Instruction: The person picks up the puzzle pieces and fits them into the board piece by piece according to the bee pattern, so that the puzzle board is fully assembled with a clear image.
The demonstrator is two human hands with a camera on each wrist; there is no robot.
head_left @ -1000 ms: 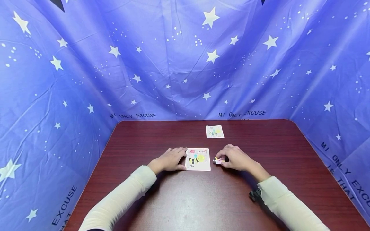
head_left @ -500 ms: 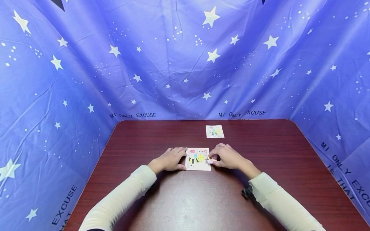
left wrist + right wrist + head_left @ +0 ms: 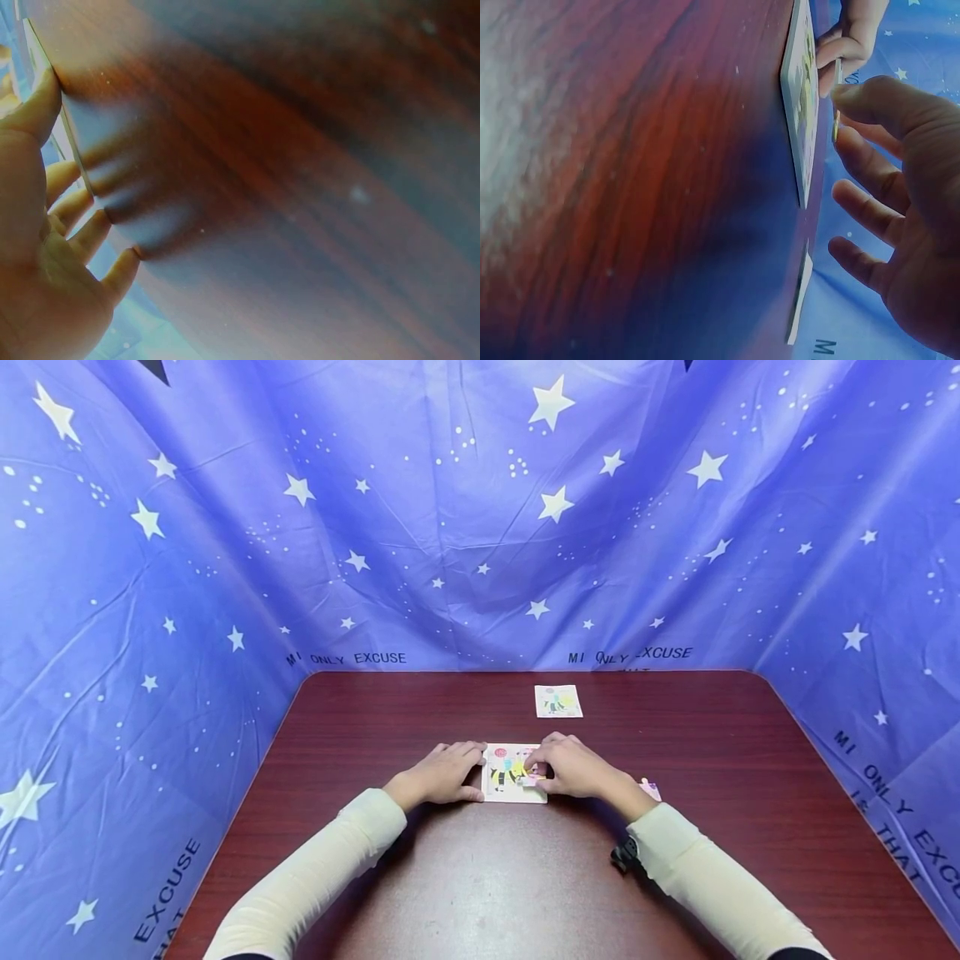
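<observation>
A square puzzle board with a yellow-and-black bee picture lies on the table in the head view. My left hand rests at its left edge, thumb near the front corner and fingers near the back one. In the left wrist view, the fingertips touch down along the board's edge. Over the board's right part, my right hand pinches a small puzzle piece between thumb and fingers. Seen from the right wrist, that thin piece is held a little off the board; the other fingers are spread.
A square card with a similar bee picture lies farther back on the brown table. Another pink puzzle piece lies beside my right wrist, partly hidden by it. A blue star-patterned curtain encloses the table's back and sides.
My right hand has carried the puzzle piece leftward, from beside the board to over its right part. The pink piece near the right wrist has come into view. The left hand stays put.
</observation>
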